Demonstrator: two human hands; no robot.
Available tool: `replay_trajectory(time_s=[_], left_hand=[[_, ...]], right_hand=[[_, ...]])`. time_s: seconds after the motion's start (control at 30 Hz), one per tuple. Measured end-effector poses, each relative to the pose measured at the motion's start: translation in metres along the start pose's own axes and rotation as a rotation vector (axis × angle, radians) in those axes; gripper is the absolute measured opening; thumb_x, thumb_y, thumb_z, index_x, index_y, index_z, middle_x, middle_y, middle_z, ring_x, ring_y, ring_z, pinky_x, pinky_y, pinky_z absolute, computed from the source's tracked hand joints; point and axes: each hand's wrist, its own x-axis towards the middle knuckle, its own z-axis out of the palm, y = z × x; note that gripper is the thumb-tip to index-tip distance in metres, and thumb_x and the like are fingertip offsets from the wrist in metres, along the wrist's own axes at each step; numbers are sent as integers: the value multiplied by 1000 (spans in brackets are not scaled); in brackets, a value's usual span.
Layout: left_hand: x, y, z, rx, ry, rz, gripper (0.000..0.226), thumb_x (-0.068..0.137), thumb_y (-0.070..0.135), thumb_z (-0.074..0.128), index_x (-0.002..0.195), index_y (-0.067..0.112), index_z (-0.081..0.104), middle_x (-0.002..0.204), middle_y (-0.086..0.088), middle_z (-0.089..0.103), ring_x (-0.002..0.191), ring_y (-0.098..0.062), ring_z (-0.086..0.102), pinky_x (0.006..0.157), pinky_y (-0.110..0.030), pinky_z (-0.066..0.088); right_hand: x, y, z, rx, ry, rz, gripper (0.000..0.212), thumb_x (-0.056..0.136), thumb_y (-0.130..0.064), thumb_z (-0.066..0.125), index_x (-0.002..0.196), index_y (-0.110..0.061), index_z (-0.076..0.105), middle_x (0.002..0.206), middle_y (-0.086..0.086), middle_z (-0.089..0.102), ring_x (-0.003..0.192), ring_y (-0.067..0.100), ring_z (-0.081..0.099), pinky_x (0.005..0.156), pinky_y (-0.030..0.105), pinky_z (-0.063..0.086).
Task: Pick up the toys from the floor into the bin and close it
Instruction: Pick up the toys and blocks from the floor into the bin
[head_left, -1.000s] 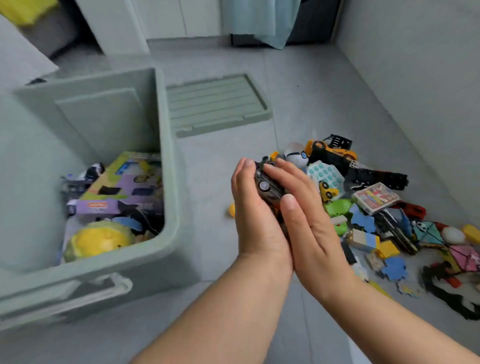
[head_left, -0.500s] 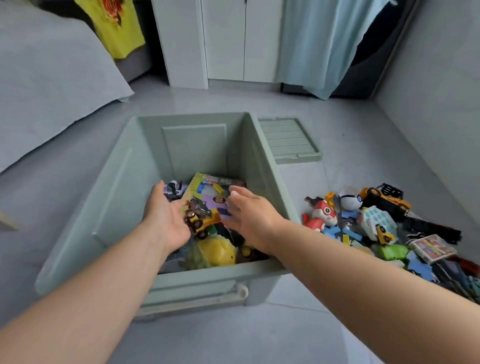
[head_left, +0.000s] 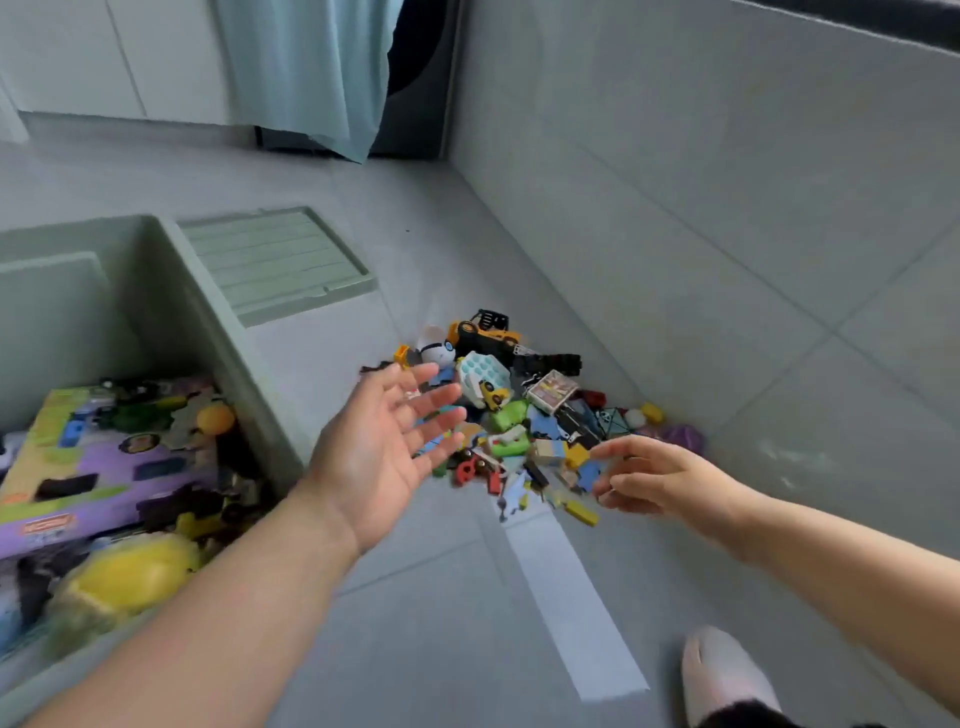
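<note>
The left hand (head_left: 384, 447), fingers spread, and the right hand (head_left: 660, 480), loosely curled, are held empty above the toys (head_left: 511, 415) piled in the middle of the frame, right of the bin (head_left: 223, 338); small, light and hard, these are probably best scooped from both sides.

Bin (head_left: 221, 332) cut off at L edge; toys (head_left: 104, 467) inside blurred.

Bin (head_left: 218, 312): matt green plastic
Lid (head_left: 275, 262), beside bin: ribbed matt plastic
Floor (head_left: 441, 597): smooth tile
Curtain (head_left: 306, 67): cloth
</note>
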Motion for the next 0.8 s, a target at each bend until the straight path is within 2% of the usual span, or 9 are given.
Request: replay_trajectory(time_s=[0.13,0.23,0.37,0.43,0.5,0.57,0.63,0.73,0.8], left_hand=[[47,-58,35,-10,-15,-174,32,97,33,36,110,14,57,93,-8,66,84,-21,61,80,-36,49],[82,-98,49,35,31,-258,32,97,33,35,111,13,57,94,-8,65,84,-21,60,84,-37,47],[127,-156,53,171,169,-350,31,97,33,37,109,14,58,96,-7,65,83,-21,59,88,-38,45],[150,-184,52,234,247,-390,31,97,33,37,108,14,59,95,-6,65,83,-20,58,87,-37,45],[171,-205,49,264,333,-402,30,97,33,36,104,15,59,96,-6,65,83,-20,58,85,-35,45],[188,-221,47,259,418,-416,30,98,33,35,102,15,59,100,-7,64,88,-20,58,87,-35,43],[200,-233,47,228,490,-440,31,99,33,34,107,15,59,106,-7,63,97,-22,57,91,-35,41],[206,-246,50,162,550,-451,32,98,32,36,112,13,58,107,-7,63,102,-23,55,92,-36,40],[206,-253,50,117,572,-450,32,98,32,38,112,12,59,108,-7,64,102,-23,57,92,-36,41]], right_hand=[[7,49,-51,-37,67,72,26,88,-3,57,110,-18,58,88,2,71,80,15,64,90,34,50],[34,78,-76,-26,79,101,30,87,-3,59,111,-21,58,97,4,67,84,15,62,90,34,49],[99,113,-90,-84,-14,108,33,88,-10,59,118,-24,53,105,1,63,90,12,60,86,29,49],[142,135,-91,-237,-79,56,37,88,-20,60,122,-29,48,112,-3,58,92,8,58,80,24,49],[180,155,-84,-534,-119,-24,42,87,-31,60,126,-31,44,119,-5,51,95,10,56,75,21,47],[206,173,-73,-810,-142,-98,45,86,-37,59,127,-27,43,122,-2,49,103,17,54,76,27,44],[219,192,-63,-928,-167,-131,43,87,-36,56,126,-23,44,123,2,50,107,22,54,78,31,43],[225,212,-55,-916,-184,-168,31,88,-38,52,114,-22,51,116,1,56,102,20,55,81,32,45],[225,214,-55,-798,-126,-170,27,87,-45,53,103,-24,55,105,-3,59,93,15,56,77,29,47]])
